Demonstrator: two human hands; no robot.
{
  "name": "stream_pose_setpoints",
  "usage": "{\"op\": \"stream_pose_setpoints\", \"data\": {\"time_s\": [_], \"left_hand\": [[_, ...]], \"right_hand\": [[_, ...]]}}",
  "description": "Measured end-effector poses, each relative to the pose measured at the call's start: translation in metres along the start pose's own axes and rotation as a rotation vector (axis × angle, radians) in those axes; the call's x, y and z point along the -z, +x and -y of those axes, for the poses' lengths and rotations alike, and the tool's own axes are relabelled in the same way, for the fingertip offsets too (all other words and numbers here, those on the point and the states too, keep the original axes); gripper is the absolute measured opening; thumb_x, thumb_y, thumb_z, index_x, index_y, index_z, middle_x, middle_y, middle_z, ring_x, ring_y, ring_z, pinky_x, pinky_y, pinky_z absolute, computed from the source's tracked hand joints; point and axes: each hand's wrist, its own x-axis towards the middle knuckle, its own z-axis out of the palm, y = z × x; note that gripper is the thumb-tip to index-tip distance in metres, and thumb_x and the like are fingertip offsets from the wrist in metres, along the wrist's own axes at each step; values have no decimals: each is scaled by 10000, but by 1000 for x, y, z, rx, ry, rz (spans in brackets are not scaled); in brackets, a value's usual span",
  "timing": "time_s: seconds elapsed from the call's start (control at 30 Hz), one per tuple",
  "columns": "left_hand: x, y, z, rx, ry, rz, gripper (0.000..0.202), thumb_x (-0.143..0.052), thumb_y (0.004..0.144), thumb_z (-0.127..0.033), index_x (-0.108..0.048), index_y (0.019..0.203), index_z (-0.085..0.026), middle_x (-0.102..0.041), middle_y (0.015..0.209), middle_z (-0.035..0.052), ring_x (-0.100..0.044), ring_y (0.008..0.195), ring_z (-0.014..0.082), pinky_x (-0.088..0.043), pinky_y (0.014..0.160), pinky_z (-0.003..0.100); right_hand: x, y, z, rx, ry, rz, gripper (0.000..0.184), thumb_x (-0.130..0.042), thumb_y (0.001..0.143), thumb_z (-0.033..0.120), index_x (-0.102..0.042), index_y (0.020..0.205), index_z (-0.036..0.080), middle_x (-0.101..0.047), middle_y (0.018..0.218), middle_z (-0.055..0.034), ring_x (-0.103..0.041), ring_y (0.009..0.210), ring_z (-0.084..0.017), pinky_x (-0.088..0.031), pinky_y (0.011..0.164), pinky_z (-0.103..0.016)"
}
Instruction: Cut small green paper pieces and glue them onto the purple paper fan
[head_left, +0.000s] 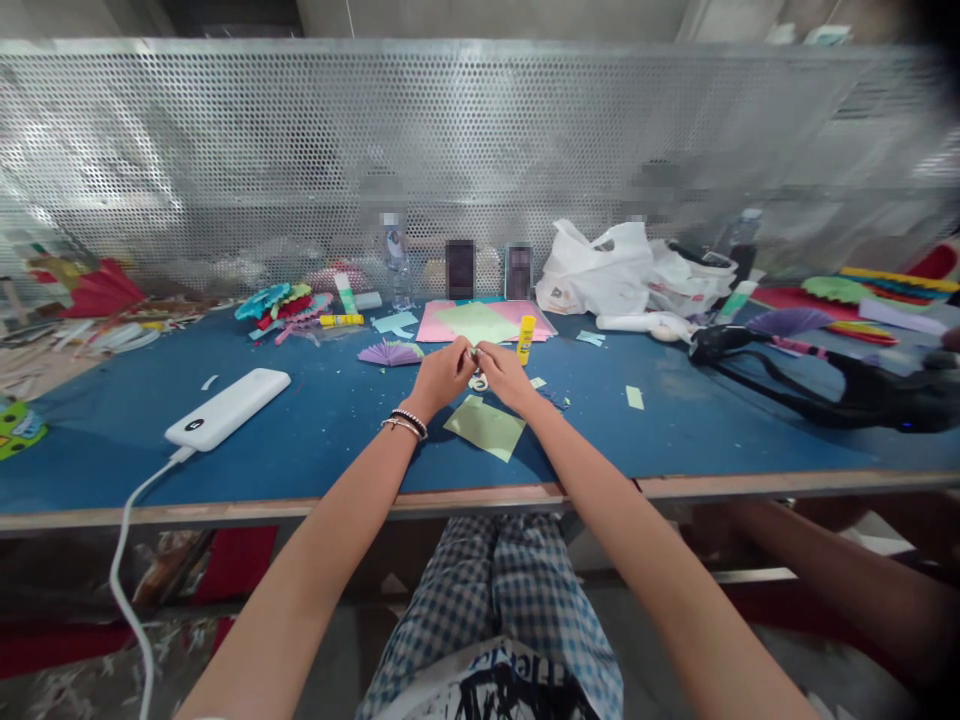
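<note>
My left hand [442,375] and my right hand [504,372] meet over the blue table [337,440], fingers pinched together on a small pale object between them, too small to name. A small roll of tape [478,383] lies just under the fingertips. A light green paper square [484,426] rests below my hands. My left wrist wears beaded bracelets. A yellow glue stick [526,339] stands upright just right of my right hand, and a purple folded paper fan [390,353] lies to the left.
A white power bank [227,408] with a cable lies at the left. Pink and green sheets [480,322], a bottle [396,262], paper crafts [281,303], a white plastic bag [600,265] and a black strap [825,385] crowd the back and right. A perforated metal screen stands behind.
</note>
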Motion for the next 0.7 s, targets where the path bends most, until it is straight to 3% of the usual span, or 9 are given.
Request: {"op": "stream_pose_setpoints", "data": {"time_s": [0.27,0.43,0.53,0.63,0.7], "left_hand": [[-4,2,3,19,0,-25,199,-272,878,-259,-460,844,-201,-557,656,15,-528,606,161,-260,545,267],[-8,2,8,71,34,36,227,-297,879,-324,-475,801,-206,-561,636,23,-521,591,174,-211,509,268],[-8,1,8,107,70,-19,252,-302,874,-349,-481,774,-204,-556,623,22,-515,584,171,-203,504,269],[-4,0,6,56,89,-55,244,-292,871,-311,-485,769,-201,-549,613,17,-512,587,164,-223,519,270],[-2,0,5,9,95,-19,229,-297,863,-284,-493,778,-201,-559,630,20,-519,606,165,-239,534,271]], "right_hand": [[1,0,2,-8,77,-26,231,-313,836,233,-376,620,184,-411,588,25,-393,572,-109,-287,565,-224],[1,1,0,10,-15,-32,235,-305,856,243,-389,645,184,-425,602,15,-402,586,-118,-286,572,-230],[0,1,-3,-28,-113,-53,214,-313,853,228,-422,675,183,-463,635,1,-428,612,-130,-288,583,-238],[-1,1,-5,-41,-187,-36,217,-308,861,227,-457,710,182,-505,678,-16,-453,641,-144,-295,597,-245],[-1,0,-6,-27,-220,-20,229,-299,870,235,-467,725,181,-518,700,-26,-459,650,-150,-302,601,-248]]}}
